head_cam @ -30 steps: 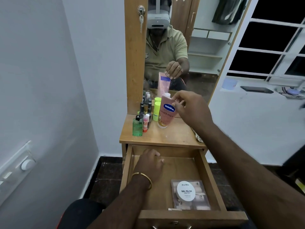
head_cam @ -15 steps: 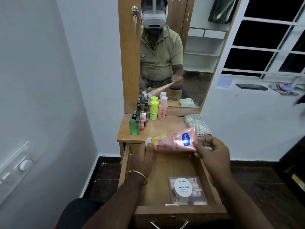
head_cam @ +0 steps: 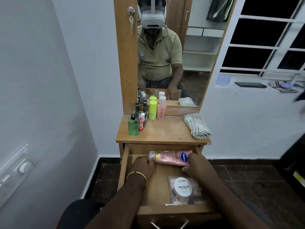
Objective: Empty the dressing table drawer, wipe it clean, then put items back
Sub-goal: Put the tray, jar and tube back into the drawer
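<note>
Nearest, the nail polish remover tub [head_cam: 183, 186] already lies in the open drawer [head_cam: 126, 162]. Beyond it, the left hand [head_cam: 143, 164] grips the cap end and the right hand [head_cam: 196, 164] the tail of the pink lotion tube [head_cam: 170, 158], laying it flat along the back wall (likely to save room). Bottles [head_cam: 152, 110] and cloth [head_cam: 196, 126] wait on the tabletop [head_cam: 165, 131].

Drawer [head_cam: 127, 169] mid bare btwn tube [head_cam: 171, 158] & nail-polish box [head_cam: 185, 190].
</note>
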Available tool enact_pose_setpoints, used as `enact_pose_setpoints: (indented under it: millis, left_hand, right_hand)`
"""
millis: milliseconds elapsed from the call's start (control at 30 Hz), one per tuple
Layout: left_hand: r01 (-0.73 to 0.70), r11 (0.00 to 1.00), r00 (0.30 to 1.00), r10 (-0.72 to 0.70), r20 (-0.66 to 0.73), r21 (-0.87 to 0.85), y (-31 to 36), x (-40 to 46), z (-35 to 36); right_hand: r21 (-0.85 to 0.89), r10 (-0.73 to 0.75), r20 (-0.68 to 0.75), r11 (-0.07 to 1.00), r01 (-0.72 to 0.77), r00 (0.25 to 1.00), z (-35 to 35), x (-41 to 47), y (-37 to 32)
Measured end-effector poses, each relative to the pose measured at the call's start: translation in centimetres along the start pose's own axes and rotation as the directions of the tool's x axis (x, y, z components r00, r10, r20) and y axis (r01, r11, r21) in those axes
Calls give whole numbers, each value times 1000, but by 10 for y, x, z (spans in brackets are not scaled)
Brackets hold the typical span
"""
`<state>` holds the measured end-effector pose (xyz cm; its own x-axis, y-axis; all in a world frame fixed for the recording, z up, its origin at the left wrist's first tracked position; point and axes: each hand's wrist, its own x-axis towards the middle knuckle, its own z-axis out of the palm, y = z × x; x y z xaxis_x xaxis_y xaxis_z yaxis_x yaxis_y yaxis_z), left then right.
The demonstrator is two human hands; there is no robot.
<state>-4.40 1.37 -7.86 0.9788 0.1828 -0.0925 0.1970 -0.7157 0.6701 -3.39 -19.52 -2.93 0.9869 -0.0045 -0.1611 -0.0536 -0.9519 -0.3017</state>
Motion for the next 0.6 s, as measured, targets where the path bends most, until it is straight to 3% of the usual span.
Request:
enact_pose_setpoints:
  millis: [267, 400, 600]
  left_hand:
    - [11, 994, 996, -21, 86, 111, -5, 7, 6]
    - [-18, 999, 993, 14, 119, 33, -7, 7, 8]
    - [-29, 995, 978, 10, 207, 92, -2, 6, 10]
  right_hand:
    - [-217, -29, -28, 976, 22, 999, 6, 15, -10]
    - [-344, -63, 4, 937, 60, 998, 3, 15, -14]
    - [-280, -97, 41, 954, 105, 994, 0, 15, -17]
